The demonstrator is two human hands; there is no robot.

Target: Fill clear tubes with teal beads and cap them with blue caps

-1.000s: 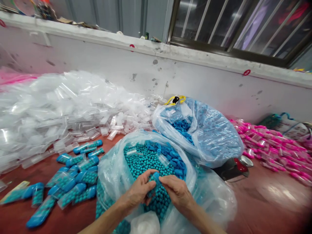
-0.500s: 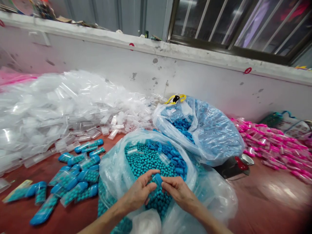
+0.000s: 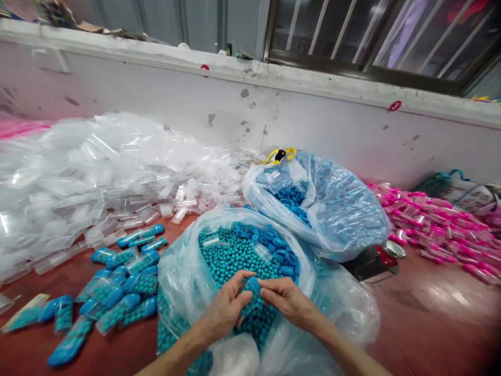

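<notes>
Both hands pinch one bead-filled tube between them: left hand grips its body, right hand its blue cap, the tube's axis slanting up-right.

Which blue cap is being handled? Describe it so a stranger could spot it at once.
Find the clear bag of teal beads nearest the camera. Above its beads, both hands meet. The blue cap is pinched between their fingertips, unlike the loose caps lying at the bag's far edge.

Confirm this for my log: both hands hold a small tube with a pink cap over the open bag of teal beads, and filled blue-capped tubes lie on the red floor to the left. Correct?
Not quite. In the head view the cap on the tube is blue, not pink. The rest stands: the left hand and right hand hold it over the bag of teal beads, and filled blue-capped tubes lie left on the red floor.
</notes>
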